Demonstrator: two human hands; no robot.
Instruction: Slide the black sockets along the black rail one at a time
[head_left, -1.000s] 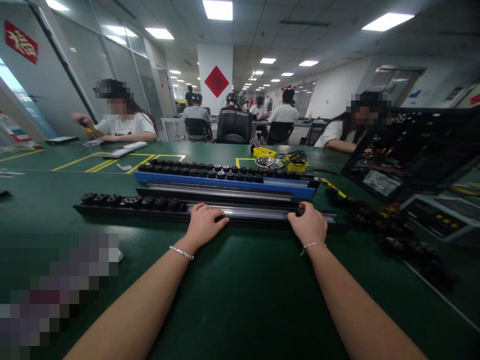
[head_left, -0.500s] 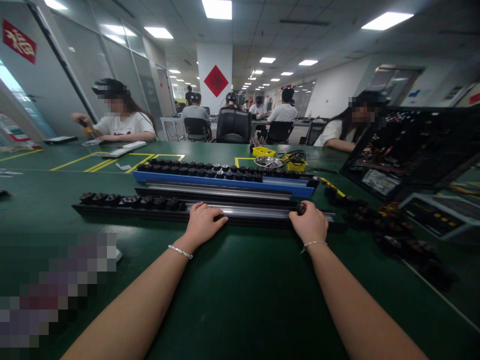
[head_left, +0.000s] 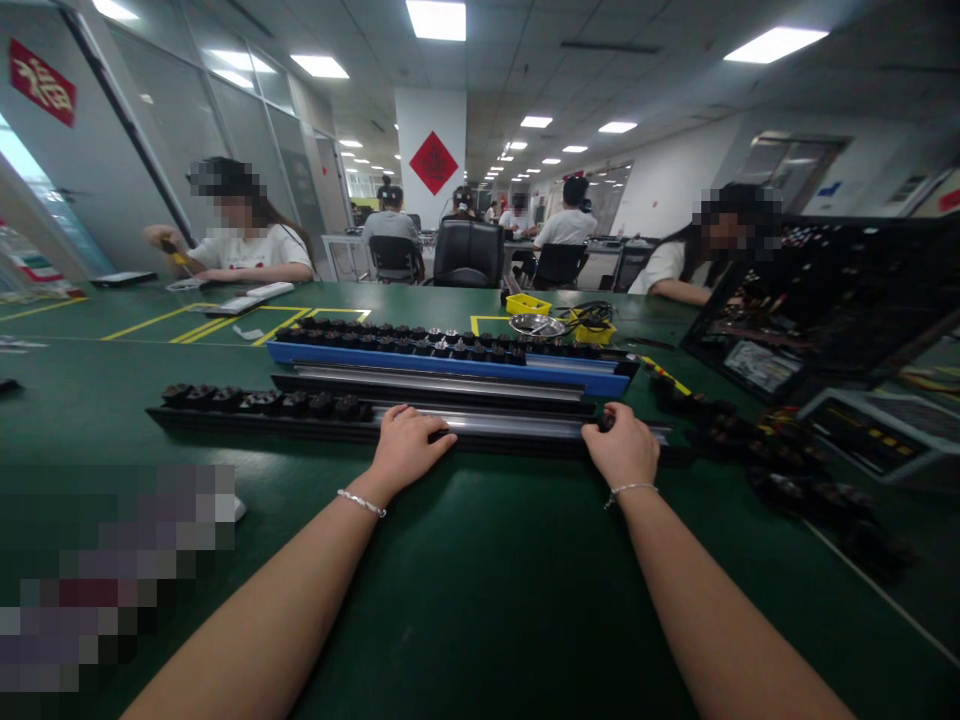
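A long black rail (head_left: 510,424) with a shiny metal channel lies across the green table. Small black parts (head_left: 262,400) stand in a row along its left part. My left hand (head_left: 409,445) rests on the middle of the rail, its fingers bent over a dark piece that is mostly hidden. Near the rail's right end, my right hand (head_left: 622,445) pinches a small black part (head_left: 605,420) between thumb and fingers. Behind lie another black rail (head_left: 435,384) and a blue rail (head_left: 450,362) carrying many black parts.
Yellow trays (head_left: 527,303) and a metal dish (head_left: 537,325) stand behind the rails. At right are a dark cable bundle (head_left: 810,490), a metal box (head_left: 885,430) and a large black case (head_left: 817,300). Two people sit across the table.
My right hand has shifted very slightly to the right with the small black part. My left hand looks unchanged.
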